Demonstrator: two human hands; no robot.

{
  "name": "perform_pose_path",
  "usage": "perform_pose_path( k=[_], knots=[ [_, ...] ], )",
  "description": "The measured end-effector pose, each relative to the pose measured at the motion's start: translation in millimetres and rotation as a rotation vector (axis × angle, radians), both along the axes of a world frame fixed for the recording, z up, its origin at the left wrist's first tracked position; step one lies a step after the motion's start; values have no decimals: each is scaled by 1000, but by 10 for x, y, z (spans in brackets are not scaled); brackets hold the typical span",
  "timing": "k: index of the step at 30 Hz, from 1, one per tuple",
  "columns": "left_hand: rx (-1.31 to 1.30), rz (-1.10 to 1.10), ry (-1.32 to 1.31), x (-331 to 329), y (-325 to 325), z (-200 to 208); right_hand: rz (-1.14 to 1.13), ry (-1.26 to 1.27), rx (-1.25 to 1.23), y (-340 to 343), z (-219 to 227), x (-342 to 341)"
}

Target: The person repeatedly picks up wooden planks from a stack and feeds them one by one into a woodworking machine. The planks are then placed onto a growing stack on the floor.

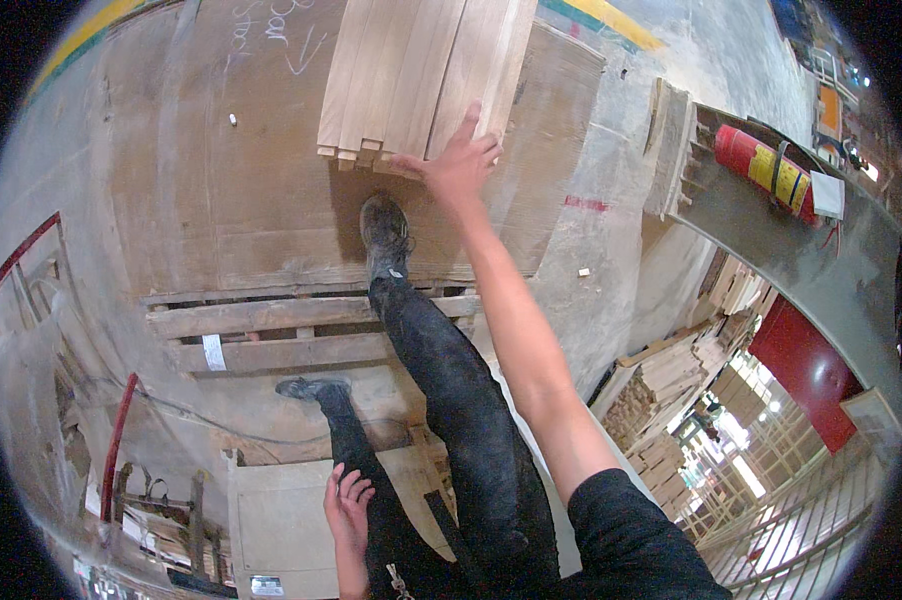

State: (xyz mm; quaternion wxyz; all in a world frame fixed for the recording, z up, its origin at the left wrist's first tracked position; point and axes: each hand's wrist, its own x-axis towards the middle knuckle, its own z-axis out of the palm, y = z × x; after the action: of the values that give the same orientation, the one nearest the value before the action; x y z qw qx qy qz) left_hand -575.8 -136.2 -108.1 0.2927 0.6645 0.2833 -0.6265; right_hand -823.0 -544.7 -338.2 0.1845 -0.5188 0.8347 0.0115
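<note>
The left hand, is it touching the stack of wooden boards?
Apart. The head view shows the left hand down low, the wooden boards up top, and a wide gap between.

The upper edge cuts off the far ends of the wooden boards.

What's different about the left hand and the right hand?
The right hand touches the pale boards; the left hand hangs near the dark trousers, away from the boards. The right hand is spread out; the left hand is loosely curled. Both hands are bare.
</note>
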Motion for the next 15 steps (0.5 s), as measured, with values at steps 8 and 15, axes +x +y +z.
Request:
perform_pose_path(
  k=[8, 15],
  knots=[
    [26, 18, 9, -26, -31, 3, 48, -62, -103, 30, 28, -103],
    [-24, 1, -27, 82, 75, 5, -55, -42, -46, -20, 53, 16]
  ],
)
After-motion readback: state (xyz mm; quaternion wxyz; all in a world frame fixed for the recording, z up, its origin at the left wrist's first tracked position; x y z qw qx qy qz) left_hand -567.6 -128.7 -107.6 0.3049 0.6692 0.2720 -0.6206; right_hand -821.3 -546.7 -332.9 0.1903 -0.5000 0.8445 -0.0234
